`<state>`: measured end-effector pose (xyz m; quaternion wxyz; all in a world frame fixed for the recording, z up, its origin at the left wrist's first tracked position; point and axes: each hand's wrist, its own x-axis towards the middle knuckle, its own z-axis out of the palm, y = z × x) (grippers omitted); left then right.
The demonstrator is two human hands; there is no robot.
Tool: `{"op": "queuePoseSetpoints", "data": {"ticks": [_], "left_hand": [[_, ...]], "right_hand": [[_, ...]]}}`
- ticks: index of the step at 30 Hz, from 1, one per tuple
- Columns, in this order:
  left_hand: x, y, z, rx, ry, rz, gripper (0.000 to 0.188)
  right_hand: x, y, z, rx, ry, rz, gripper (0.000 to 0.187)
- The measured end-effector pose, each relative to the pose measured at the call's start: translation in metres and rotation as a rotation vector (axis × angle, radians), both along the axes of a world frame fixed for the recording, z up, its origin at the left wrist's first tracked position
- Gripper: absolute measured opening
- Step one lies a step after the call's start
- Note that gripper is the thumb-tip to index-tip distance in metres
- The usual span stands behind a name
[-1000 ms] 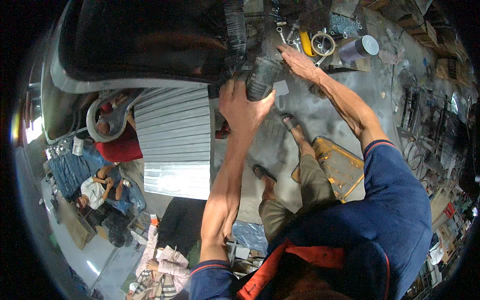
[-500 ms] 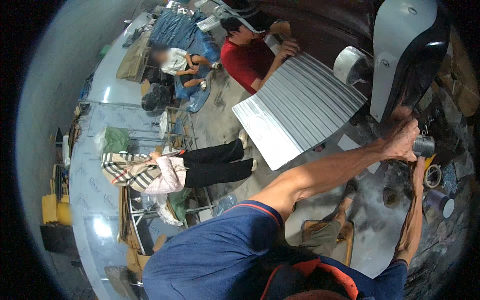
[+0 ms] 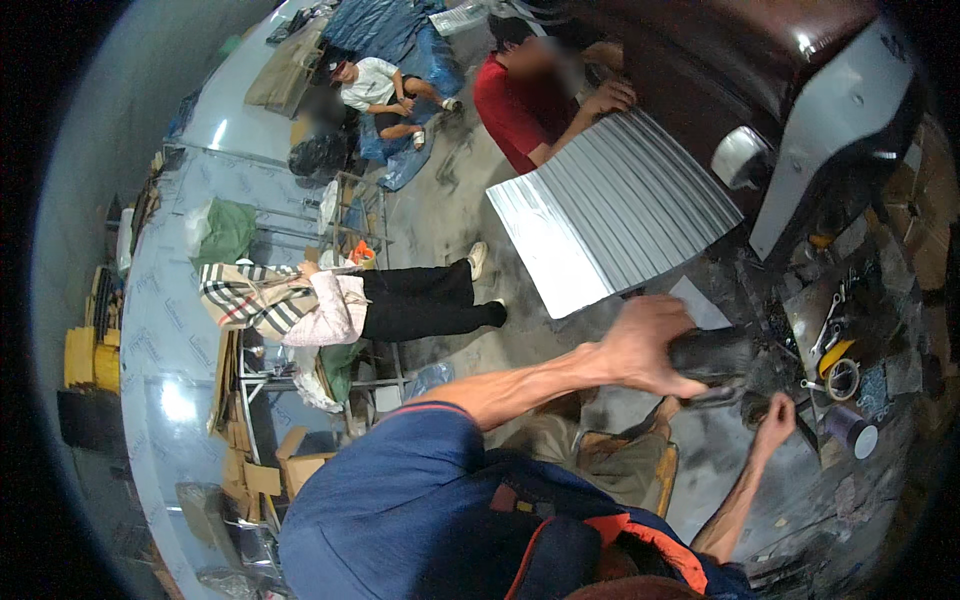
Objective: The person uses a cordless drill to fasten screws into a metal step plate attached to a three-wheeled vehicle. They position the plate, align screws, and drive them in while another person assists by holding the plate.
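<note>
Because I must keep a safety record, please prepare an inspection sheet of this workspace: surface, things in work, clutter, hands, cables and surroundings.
Surface: grey floor, with dark stains.
Things in work: dark cylindrical object, held above the floor; its exact kind is unclear.
Clutter: wrench, yellow object, tape roll and purple container, close together at right.
Hands: left hand grips the cylindrical object; right hand is nearby, its grip unclear.
Cables: nothing seen clearly; the right edge is dark.
Surroundings: ribbed grey sheet; person in red beside it; two other people at left.
</note>
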<state>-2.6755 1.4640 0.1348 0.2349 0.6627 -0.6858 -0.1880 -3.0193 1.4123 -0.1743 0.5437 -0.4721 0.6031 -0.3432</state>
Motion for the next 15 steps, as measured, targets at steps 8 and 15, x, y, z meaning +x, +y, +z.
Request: {"op": "queuePoseSetpoints", "data": {"ticks": [8,15], "left_hand": [[0.098,0.103,0.073,0.081,0.615,0.964,0.031],[0.195,0.116,0.005,-0.108,0.908,1.243,0.035]], "right_hand": [[0.062,0.127,0.029,0.356,-0.093,0.074,0.009],[0.099,0.184,0.034,0.393,0.034,0.103,0.008]]}}
